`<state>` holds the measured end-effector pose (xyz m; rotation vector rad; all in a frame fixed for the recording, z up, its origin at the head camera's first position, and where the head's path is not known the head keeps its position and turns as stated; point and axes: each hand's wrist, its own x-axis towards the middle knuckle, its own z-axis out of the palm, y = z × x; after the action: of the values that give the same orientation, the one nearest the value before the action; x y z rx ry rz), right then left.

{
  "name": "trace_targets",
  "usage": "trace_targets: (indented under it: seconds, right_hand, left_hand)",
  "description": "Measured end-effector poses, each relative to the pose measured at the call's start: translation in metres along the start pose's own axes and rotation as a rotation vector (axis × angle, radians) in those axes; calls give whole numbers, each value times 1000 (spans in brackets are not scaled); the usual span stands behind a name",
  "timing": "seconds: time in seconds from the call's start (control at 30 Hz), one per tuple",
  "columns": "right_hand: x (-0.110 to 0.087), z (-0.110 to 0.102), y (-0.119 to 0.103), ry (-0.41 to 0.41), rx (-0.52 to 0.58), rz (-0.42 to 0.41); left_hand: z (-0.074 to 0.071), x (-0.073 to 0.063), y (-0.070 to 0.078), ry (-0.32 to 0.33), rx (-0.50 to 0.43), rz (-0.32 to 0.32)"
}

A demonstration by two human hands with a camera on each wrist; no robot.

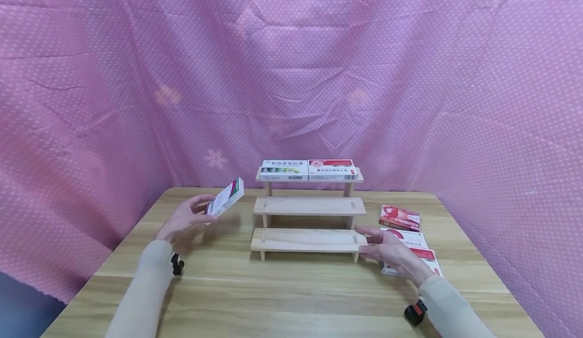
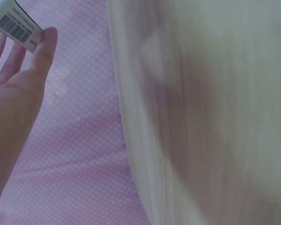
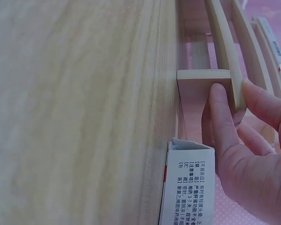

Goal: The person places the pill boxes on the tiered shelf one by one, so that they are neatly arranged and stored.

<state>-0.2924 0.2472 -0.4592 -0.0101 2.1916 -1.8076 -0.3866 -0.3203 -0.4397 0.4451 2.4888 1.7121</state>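
On the left, my left hand (image 1: 186, 217) holds a white medicine box (image 1: 226, 196) with a green and dark red end, tilted above the table. The left wrist view shows the thumb and fingers along the barcode end of this box (image 2: 18, 26). A three-tier wooden display stand (image 1: 309, 241) stands in the middle. My right hand (image 1: 391, 251) grips the right end of its lowest tier. In the right wrist view the thumb is on top of the tier's board (image 3: 227, 44), with fingers underneath by the leg.
Two medicine boxes, one white and green (image 1: 284, 170) and one white and red (image 1: 332, 170), lie side by side on the top tier. Right of the stand are a red box (image 1: 400, 217) and white-and-red boxes (image 1: 430, 259), partly behind my right hand. A pink dotted cloth (image 1: 300, 85) hangs behind the table.
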Motion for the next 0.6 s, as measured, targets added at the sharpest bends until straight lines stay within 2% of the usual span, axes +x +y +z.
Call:
trace_targets:
  seconds: [0.2, 0.47, 0.6]
  right_hand:
    - [1, 0, -1, -25, 31, 0]
    - [1, 0, -1, 14, 46, 20]
    - [0, 0, 0, 17, 32, 20]
  left_hand:
    - [5, -1, 9, -76, -93, 26]
    - [14, 0, 22, -159, -111, 63]
    - [22, 1, 30, -199, -86, 83]
